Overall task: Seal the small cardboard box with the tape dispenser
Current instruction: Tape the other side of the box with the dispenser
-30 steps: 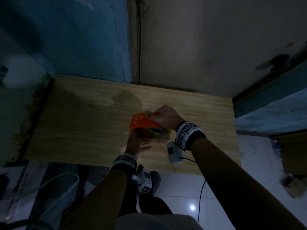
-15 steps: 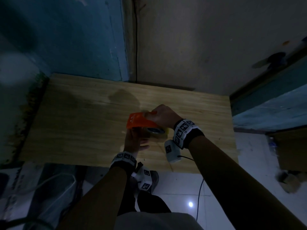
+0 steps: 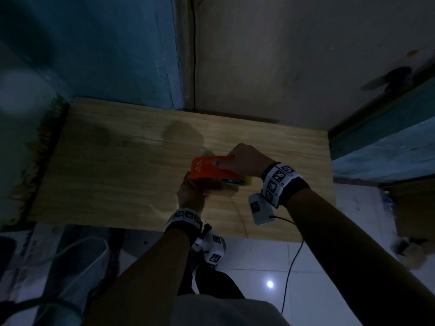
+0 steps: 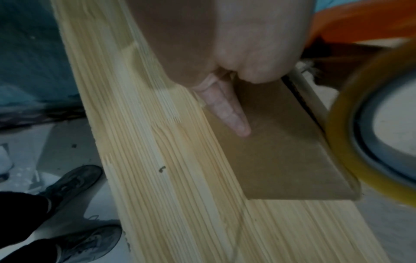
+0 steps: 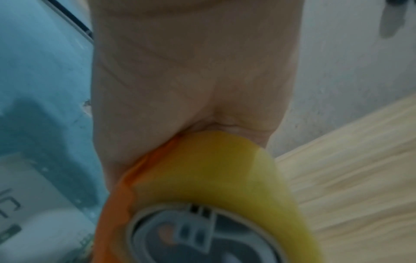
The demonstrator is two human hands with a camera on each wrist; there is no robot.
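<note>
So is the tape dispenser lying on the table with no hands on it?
No, the right hand grips the orange tape dispenser above the cardboard box.

Wrists: black bands (image 3: 286, 188) printed with white squares bearing black coded markers
Cameras: white housings (image 3: 261, 209) under each wrist, marker-tagged; thin black cable (image 3: 290, 267) trails from the right one
Legs: black trousers (image 4: 20, 210)
Feet: dark grey shoes (image 4: 72, 183)
Torso: pale grey top (image 3: 223, 309)
</note>
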